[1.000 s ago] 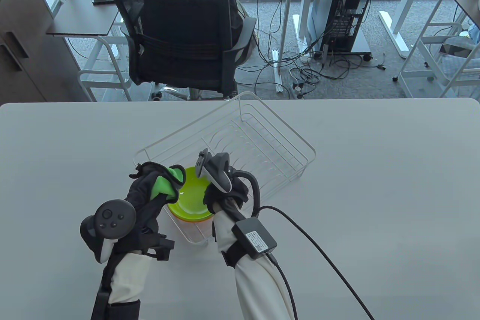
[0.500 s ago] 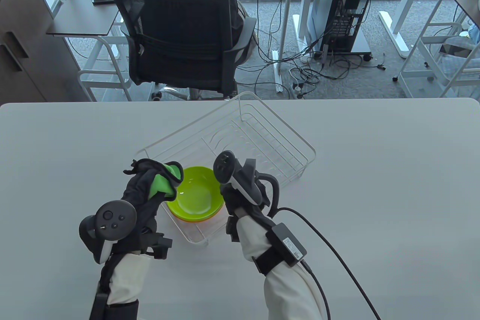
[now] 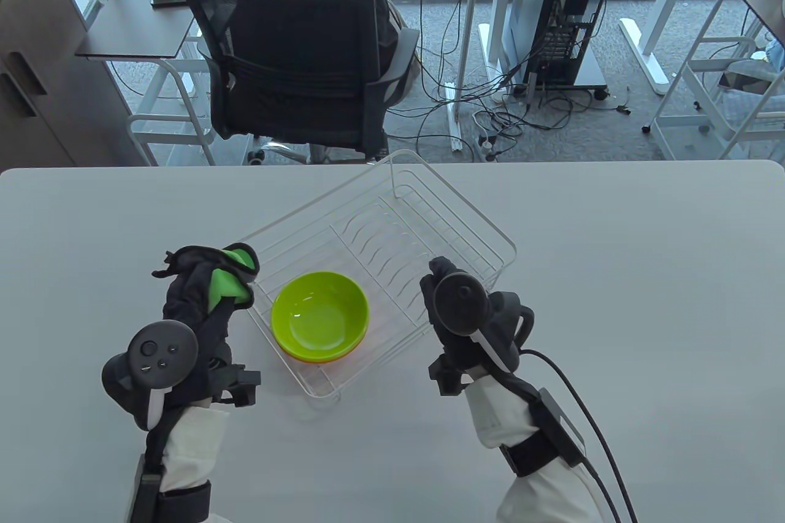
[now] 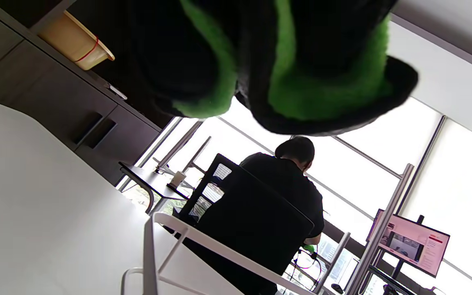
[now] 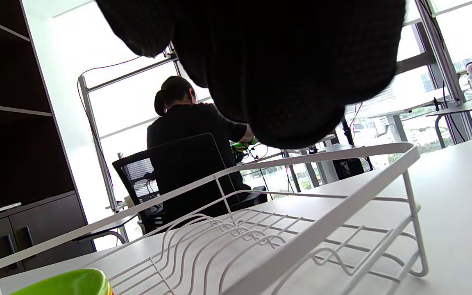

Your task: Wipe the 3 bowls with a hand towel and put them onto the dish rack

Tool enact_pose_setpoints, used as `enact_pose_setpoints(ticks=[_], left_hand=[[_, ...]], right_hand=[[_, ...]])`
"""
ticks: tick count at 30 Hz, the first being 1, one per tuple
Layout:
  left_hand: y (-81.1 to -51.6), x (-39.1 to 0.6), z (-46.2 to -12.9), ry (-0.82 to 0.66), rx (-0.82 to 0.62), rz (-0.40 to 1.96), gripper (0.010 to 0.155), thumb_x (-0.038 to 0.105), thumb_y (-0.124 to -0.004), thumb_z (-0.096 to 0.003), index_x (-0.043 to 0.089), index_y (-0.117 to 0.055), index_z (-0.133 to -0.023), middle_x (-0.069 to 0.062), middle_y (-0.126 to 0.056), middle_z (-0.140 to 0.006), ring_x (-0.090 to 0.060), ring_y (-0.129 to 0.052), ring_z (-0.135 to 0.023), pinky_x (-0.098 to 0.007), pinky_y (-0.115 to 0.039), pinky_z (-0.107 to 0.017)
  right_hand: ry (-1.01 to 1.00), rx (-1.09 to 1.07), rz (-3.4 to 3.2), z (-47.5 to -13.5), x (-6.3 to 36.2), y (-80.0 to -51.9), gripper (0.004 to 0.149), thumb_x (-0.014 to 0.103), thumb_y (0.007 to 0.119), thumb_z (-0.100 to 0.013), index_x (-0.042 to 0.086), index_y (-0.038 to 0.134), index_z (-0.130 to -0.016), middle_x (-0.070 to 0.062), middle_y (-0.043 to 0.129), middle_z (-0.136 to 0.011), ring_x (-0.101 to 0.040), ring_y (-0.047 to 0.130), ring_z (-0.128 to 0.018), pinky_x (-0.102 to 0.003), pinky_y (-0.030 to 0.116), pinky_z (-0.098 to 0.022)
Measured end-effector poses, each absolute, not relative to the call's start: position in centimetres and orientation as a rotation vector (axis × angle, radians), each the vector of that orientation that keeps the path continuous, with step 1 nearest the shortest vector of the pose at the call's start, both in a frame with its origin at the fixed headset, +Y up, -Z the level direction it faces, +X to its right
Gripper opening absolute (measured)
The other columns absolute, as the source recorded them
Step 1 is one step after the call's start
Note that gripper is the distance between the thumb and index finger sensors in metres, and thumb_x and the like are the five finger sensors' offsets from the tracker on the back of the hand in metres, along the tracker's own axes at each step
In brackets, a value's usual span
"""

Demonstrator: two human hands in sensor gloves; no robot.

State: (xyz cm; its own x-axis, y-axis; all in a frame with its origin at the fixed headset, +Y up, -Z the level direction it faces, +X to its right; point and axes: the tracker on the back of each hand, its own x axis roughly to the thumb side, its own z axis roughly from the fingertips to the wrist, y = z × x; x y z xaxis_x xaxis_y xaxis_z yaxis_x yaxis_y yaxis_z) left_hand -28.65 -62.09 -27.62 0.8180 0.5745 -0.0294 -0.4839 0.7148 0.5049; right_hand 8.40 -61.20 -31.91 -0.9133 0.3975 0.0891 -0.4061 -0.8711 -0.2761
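Note:
A white wire dish rack point(image 3: 466, 200) stands mid-table. In its near-left part a green bowl point(image 3: 320, 314) is nested upright on an orange bowl point(image 3: 319, 358); I cannot tell how many bowls lie under it. My left hand point(image 3: 202, 287) hovers just left of the rack and grips a bunched green towel point(image 3: 230, 287). The left wrist view shows the towel point(image 4: 322, 86) between my fingers, above the rack's corner point(image 4: 203, 237). My right hand point(image 3: 438, 296) is beside the rack's near-right side and holds nothing. In the right wrist view the green bowl point(image 5: 68, 282) and the rack point(image 5: 322, 164) show below my fingers point(image 5: 281, 82).
The grey table point(image 3: 613, 302) stretches to the right of the rack. A black cable point(image 3: 576, 388) runs from my right wrist across the table's near right. Behind the far edge a person sits in a black office chair point(image 3: 294, 57).
My right hand has let go of the green bowl and drawn back to the right of the rack. My left hand has moved left with the towel. The bowl stays in the rack.

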Motion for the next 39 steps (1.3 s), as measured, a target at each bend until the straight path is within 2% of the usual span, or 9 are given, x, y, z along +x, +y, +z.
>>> enact_pose_setpoints(ticks=[7,17,19,23,25,27,31,39], left_hand=[[-65.2,-32.0,-28.2,0.332,0.424,0.55,0.055,0.029,-0.082,-0.0525,0.013,-0.071,-0.104,-0.034,-0.072,-0.101,-0.05,-0.088,-0.078,-0.041,-0.088,-0.051],[-70.2,-35.7,-27.9,0.522,0.258,0.44,0.059,0.029,-0.081,-0.0526,0.011,-0.065,-0.106,-0.037,-0.066,-0.103,-0.054,-0.082,-0.082,-0.045,-0.084,-0.055],[-71.3,-36.3,-27.8,0.563,0.218,0.442,0.062,0.029,-0.08,-0.0529,0.01,-0.06,-0.109,-0.039,-0.061,-0.105,-0.056,-0.077,-0.086,-0.048,-0.081,-0.057],[-73.2,-37.5,-27.7,0.638,0.099,0.456,0.075,0.029,-0.079,-0.0537,0.001,-0.042,-0.113,-0.046,-0.043,-0.108,-0.067,-0.059,-0.092,-0.063,-0.069,-0.062],[-73.3,-37.6,-27.6,0.643,0.079,0.489,0.084,0.031,-0.078,-0.0544,-0.004,-0.03,-0.114,-0.048,-0.034,-0.109,-0.069,-0.051,-0.095,-0.07,-0.063,-0.062],[-72.8,-37.5,-27.7,0.631,0.11,0.514,0.086,0.032,-0.078,-0.0543,-0.004,-0.028,-0.113,-0.048,-0.032,-0.109,-0.07,-0.049,-0.096,-0.072,-0.061,-0.062],[-71.3,-37.0,-27.7,0.588,0.152,0.539,0.085,0.032,-0.078,-0.0545,-0.004,-0.029,-0.114,-0.048,-0.032,-0.109,-0.071,-0.047,-0.096,-0.074,-0.059,-0.062],[-67.1,-34.0,-27.6,0.429,0.29,0.393,0.079,0.033,-0.077,-0.0551,-0.001,-0.038,-0.114,-0.046,-0.039,-0.11,-0.07,-0.053,-0.096,-0.073,-0.06,-0.062]], right_hand=[[-0.467,-0.013,2.708,-31.1,11.1,-61.6,0.049,0.036,0.078,-0.048,0.008,0.083,-0.088,-0.017,0.094,-0.069,-0.029,0.106,-0.045,-0.04,0.089,-0.031],[-0.426,-0.118,2.681,-31.4,13.2,-62.7,0.048,0.036,0.078,-0.049,0.008,0.083,-0.088,-0.017,0.094,-0.069,-0.029,0.106,-0.045,-0.04,0.089,-0.031],[-0.411,-0.134,2.687,-31.6,13.5,-63.1,0.049,0.036,0.078,-0.048,0.008,0.083,-0.088,-0.018,0.094,-0.069,-0.029,0.106,-0.045,-0.04,0.089,-0.031],[-0.378,-0.165,2.704,-31.9,13.9,-63.8,0.049,0.036,0.078,-0.049,0.008,0.083,-0.088,-0.017,0.094,-0.069,-0.029,0.106,-0.045,-0.04,0.089,-0.031],[-0.362,-0.175,2.708,-32.1,14.1,-64.0,0.049,0.036,0.078,-0.049,0.008,0.083,-0.088,-0.018,0.094,-0.069,-0.029,0.106,-0.045,-0.04,0.089,-0.031],[-0.351,-0.186,2.704,-32.2,14.5,-64.1,0.049,0.036,0.078,-0.049,0.008,0.083,-0.088,-0.018,0.094,-0.069,-0.03,0.106,-0.045,-0.04,0.089,-0.031],[-0.35,-0.212,2.683,-32.3,15.1,-64.1,0.049,0.037,0.078,-0.049,0.008,0.083,-0.088,-0.018,0.093,-0.07,-0.03,0.106,-0.046,-0.04,0.089,-0.031],[-0.333,-0.232,2.669,-32.2,15.5,-64.2,0.049,0.037,0.078,-0.049,0.008,0.082,-0.089,-0.018,0.093,-0.07,-0.03,0.106,-0.046,-0.041,0.089,-0.032]])
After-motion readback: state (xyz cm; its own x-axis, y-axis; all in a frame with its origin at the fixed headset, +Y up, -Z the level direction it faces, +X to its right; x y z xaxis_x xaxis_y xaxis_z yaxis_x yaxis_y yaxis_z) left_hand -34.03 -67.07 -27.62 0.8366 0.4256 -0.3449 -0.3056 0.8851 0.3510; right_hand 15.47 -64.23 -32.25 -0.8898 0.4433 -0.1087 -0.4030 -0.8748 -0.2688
